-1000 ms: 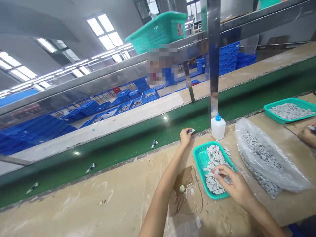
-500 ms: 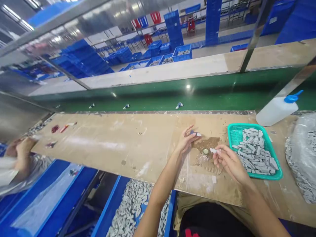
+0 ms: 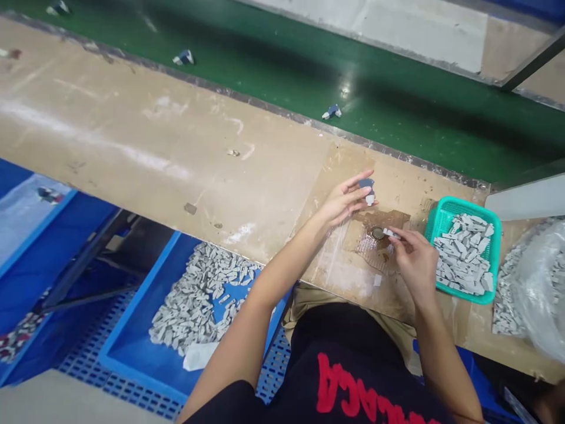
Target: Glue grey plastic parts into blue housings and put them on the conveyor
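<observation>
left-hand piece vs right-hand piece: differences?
Color: the left-hand piece is dark blue with a pale end; the right-hand piece looks pale where visible.
Pose: the left-hand piece's pale end points down the picture; the right-hand piece points left, toward the round disc.
Shared: both are small and hand-held.

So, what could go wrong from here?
The right grip pinches the small light-grey plastic piece by one end, so it might slip. The small round dish beside it lies on a wet-looking brown patch; a stray touch could smear the piece. The green plastic basket of grey pieces stands close to that grip, so a knock might spill some.
</observation>
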Demonstrator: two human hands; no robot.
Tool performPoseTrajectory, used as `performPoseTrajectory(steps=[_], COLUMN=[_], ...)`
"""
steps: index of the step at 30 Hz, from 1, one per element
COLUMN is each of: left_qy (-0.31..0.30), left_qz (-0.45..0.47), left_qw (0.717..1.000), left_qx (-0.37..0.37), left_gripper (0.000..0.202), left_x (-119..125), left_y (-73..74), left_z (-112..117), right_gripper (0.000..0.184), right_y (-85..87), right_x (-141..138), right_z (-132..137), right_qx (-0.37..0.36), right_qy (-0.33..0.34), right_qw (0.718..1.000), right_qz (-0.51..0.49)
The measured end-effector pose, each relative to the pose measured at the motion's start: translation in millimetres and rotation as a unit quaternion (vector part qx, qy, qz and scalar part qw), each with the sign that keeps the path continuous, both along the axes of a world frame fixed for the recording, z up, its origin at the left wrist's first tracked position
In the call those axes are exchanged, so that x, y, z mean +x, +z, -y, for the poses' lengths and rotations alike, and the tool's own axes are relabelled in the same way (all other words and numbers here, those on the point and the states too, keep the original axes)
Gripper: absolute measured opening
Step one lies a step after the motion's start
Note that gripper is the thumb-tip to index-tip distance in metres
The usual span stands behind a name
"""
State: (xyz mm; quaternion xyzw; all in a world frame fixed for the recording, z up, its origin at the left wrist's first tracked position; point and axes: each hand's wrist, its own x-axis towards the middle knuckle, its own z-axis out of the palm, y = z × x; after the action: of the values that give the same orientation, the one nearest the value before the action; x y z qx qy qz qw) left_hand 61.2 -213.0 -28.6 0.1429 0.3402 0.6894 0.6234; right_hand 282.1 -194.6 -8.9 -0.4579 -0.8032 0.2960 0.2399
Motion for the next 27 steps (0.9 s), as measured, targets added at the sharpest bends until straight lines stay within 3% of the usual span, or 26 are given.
performPoseTrajectory(steps=[4, 11, 27], left_qy=[0.012, 0.01, -0.023], left_qz=[-0.014, -0.034, -0.107], left_qw=[1.0, 0.999, 0.994], left_qx=[0.001, 0.0, 0.031], left_gripper=[0.043, 0.042, 0.043], left_x=[-2.5, -3.3, -1.5], left_y=[-3.6, -5.1, -13.2], left_z=[-2.2, -2.4, -5.5], right_gripper=[0.035, 0.031, 0.024], right_y=[-3.6, -6.6, -10.0], right_x=[-0.6, -4.1, -6.6], right_z=[-0.6, -1.1, -2.4], right_qx=[-0.006, 0.123, 0.156], right_qy=[0.004, 0.044, 0.085], right_qw=[1.0, 0.99, 0.981], right_qz=[0.028, 0.056, 0.084])
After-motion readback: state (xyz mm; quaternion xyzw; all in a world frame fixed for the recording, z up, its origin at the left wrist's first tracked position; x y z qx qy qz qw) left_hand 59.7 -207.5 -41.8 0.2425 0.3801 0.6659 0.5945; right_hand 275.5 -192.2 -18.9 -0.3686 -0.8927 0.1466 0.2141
